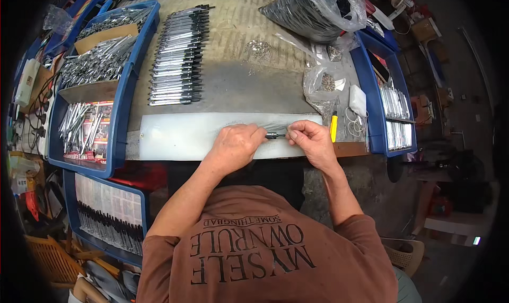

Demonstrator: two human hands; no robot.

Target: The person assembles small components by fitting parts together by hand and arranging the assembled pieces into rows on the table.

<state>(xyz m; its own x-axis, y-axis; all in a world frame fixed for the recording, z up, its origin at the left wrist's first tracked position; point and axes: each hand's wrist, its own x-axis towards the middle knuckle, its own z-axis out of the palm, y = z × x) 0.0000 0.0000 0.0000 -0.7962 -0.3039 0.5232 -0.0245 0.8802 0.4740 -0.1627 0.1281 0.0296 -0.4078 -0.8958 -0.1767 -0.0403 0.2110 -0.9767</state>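
Note:
Over the white board [180,138] at the table's near edge, my left hand [236,147] is closed round a slim rod with a black end [272,136]. That black end points right, out of the fingers; the rest of the rod is hidden in the hand. My right hand [314,142] is pinched at the tip of the black end, thumb against forefinger. What it holds there, if anything, is too small to make out. Beyond the board, several similar silver rods with black ends [177,64] lie side by side in a long row.
A blue tray [119,128] of metal rods stands left, with another blue tray [144,207] below it. Tiny metal parts [259,50] lie in a pile. Right are a plastic bag of small parts [321,83], a yellow-handled tool [333,127], a large bag [302,11] and a blue tray [371,91].

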